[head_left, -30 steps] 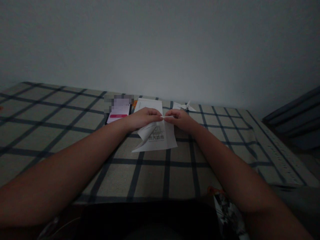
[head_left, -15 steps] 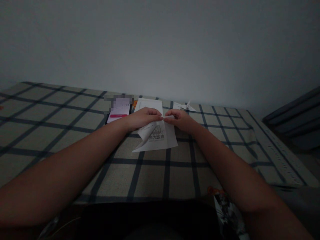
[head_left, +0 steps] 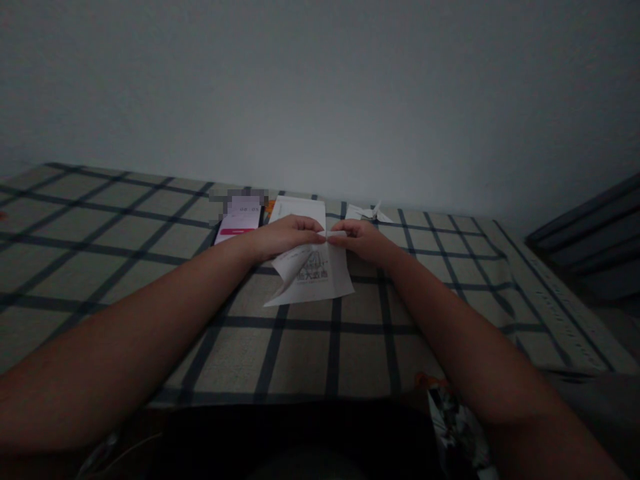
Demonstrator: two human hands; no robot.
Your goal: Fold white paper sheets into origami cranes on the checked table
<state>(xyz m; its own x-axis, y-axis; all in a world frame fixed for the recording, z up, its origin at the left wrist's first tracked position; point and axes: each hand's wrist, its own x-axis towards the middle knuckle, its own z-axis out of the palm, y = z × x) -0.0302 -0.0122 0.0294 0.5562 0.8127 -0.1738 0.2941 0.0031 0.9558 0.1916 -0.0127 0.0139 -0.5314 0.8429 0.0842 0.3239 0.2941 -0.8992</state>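
A white paper sheet [head_left: 320,277] with dark printed characters and a line drawing hangs toward me, creased and partly folded at its left side. My left hand [head_left: 290,237] pinches its top edge between thumb and fingers. Close beside it, almost touching, my right hand [head_left: 363,240] pinches the same edge from the right. Both sets of fingers are closed on the paper near its middle crease. Just behind my left hand lies a white booklet or box [head_left: 300,209]. A folded white paper figure [head_left: 375,213] rests beyond my right hand.
A phone [head_left: 240,220] with a lit screen and pink bar lies left of the white booklet, an orange item [head_left: 271,207] between them. The checked cloth [head_left: 165,280] covers the table up to a grey wall [head_left: 320,100]. A patterned bag [head_left: 457,427] is at the lower right.
The hands keep their pinch on the paper with barely any shift. The sheet's left corner has moved slightly left.
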